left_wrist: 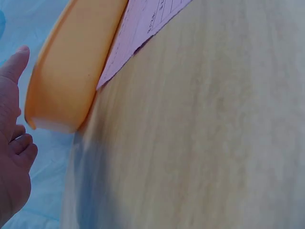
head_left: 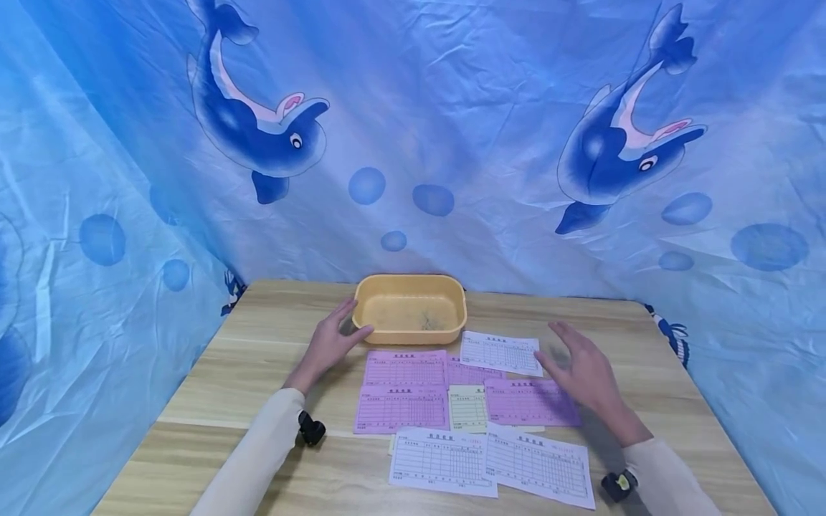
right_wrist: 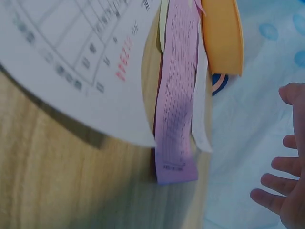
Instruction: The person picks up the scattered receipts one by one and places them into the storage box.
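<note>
Slips of pink, white and green printed paper (head_left: 401, 410), seemingly ungathered, nearside of yellow oblong plastic tray (head_left: 390, 308), left hand (head_left: 330, 340) at tray's left end, right hand (head_left: 586, 370) at right, both unclenched, grasping nothing.

Dressed in a plain, off-white left sleeve (head_left: 252, 451) and matching right sleeve (head_left: 671, 476), ending well back from bare left fingers (head_left: 344, 309) and right fingers (head_left: 571, 335). Wears a small black wrist device (head_left: 312, 430) behind the left fingers and a similar black device (head_left: 614, 490) behind the right, showing a yellowish patch (head_left: 623, 482).
</note>
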The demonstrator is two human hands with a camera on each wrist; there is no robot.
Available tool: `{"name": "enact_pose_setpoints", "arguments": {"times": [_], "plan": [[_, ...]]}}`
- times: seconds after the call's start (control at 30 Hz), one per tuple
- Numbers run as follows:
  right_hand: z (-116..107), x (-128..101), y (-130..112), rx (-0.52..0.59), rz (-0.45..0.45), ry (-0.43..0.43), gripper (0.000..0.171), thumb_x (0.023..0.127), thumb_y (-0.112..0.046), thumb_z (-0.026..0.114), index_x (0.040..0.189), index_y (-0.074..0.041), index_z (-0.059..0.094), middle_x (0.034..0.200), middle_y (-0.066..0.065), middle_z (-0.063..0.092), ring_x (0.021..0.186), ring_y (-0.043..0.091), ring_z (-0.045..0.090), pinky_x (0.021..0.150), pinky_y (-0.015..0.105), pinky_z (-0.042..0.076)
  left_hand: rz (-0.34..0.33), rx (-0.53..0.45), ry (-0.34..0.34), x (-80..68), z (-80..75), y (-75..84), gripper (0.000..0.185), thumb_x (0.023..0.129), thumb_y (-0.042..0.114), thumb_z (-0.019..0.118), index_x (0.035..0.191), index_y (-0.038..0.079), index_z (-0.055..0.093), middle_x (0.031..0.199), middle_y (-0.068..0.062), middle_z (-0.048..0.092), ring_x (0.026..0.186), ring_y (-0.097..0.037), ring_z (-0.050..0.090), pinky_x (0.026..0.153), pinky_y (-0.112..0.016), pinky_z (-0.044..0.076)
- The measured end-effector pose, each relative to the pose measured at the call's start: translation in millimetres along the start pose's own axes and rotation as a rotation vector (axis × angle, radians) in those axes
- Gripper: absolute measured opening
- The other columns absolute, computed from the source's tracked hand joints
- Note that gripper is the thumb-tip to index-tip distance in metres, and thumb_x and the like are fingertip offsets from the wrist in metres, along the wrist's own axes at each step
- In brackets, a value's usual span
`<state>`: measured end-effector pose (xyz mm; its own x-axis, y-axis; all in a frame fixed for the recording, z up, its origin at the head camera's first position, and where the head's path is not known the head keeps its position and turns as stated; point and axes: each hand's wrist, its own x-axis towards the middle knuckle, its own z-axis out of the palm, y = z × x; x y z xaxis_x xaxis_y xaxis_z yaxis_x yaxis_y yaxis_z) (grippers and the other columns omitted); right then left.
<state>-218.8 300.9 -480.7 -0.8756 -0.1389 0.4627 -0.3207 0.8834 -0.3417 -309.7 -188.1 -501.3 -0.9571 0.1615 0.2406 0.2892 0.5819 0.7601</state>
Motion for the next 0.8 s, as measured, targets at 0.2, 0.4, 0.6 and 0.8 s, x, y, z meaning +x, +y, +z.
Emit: {"name": "enact_pose_setpoints", "arguments": {"times": [0.2, 0.4, 0.6, 0.8], "plan": [[8, 8, 18, 0.110, 0.064, -0.066, 0.072, 0.092, -0.041, 0.076, 0.146, 0.000, 0.052, 0.146, 0.028, 0.053, 0.126, 0.050, 0.055, 0.099, 0.063, 0.051, -0.005, -0.022, -0.014, 5.2, 5.5, -3.6, 0.084, 0.091, 0.045, 0.077, 0.154, 0.001, 0.042, 0.166, -0.015, 0.030, 0.153, -0.032, 0.028, 0.125, -0.051, 0.024], [14, 12, 27, 0.269, 0.184, -0.168, 0.076, 0.091, -0.042, 0.078, 0.148, 0.000, 0.050, 0.145, 0.028, 0.053, 0.118, 0.049, 0.062, 0.089, 0.059, 0.058, -0.022, -0.047, -0.016, 7.8, 4.9, -2.4, 0.085, 0.090, 0.041, 0.079, 0.153, -0.002, 0.042, 0.166, -0.015, 0.029, 0.152, -0.034, 0.029, 0.125, -0.051, 0.025], [22, 15, 30, 0.314, 0.301, -0.228, 0.078, 0.089, -0.047, 0.079, 0.147, -0.004, 0.051, 0.141, 0.024, 0.058, 0.122, 0.045, 0.061, 0.095, 0.058, 0.056, -0.039, -0.077, -0.021, 8.7, 3.8, -1.5, 0.088, 0.088, 0.040, 0.081, 0.153, -0.003, 0.040, 0.166, -0.013, 0.029, 0.153, -0.032, 0.029, 0.124, -0.050, 0.027], [29, 16, 34, 0.329, 0.378, -0.256, 0.078, 0.086, -0.046, 0.081, 0.147, -0.006, 0.051, 0.134, 0.021, 0.063, 0.121, 0.040, 0.061, 0.096, 0.055, 0.056, -0.035, -0.089, -0.016, 8.4, 5.2, -2.1, 0.087, 0.088, 0.036, 0.082, 0.153, -0.004, 0.039, 0.165, -0.016, 0.030, 0.152, -0.033, 0.029, 0.124, -0.051, 0.026]]}}
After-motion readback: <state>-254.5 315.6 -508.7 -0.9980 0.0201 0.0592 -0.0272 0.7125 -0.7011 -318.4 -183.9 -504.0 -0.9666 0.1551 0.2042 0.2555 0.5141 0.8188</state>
